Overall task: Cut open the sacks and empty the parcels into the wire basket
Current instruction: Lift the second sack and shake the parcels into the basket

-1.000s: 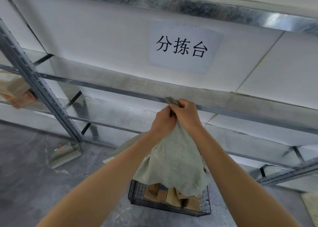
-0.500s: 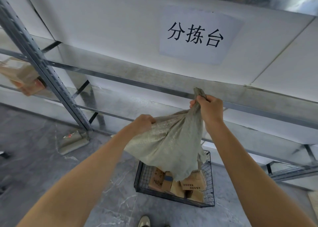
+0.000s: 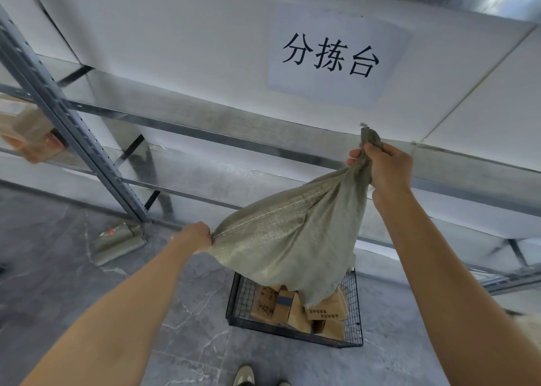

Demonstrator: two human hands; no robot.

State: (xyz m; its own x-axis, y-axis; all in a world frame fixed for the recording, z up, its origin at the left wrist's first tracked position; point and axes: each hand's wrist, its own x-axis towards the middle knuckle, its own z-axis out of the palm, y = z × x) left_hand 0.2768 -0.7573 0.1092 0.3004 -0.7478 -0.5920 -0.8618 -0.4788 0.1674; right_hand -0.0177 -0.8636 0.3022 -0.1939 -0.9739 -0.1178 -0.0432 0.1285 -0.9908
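Observation:
A grey-green woven sack hangs upside down over a black wire basket on the floor. My right hand grips one bottom corner of the sack high up. My left hand holds the other bottom corner, lower and to the left, so the seam is stretched between them. The sack's open end dangles just above several brown cardboard parcels lying in the basket. The sack looks limp; whatever is inside it is hidden.
A metal shelving rack with steel shelves runs behind the basket, under a white paper sign. Another flat sack lies by the rack's foot. Parcels sit on a left shelf. My shoes stand on the grey stone floor.
My hands, together at the sack's top a second ago, have moved apart: the left down and left, the right up and right, spreading the sack's bottom seam.

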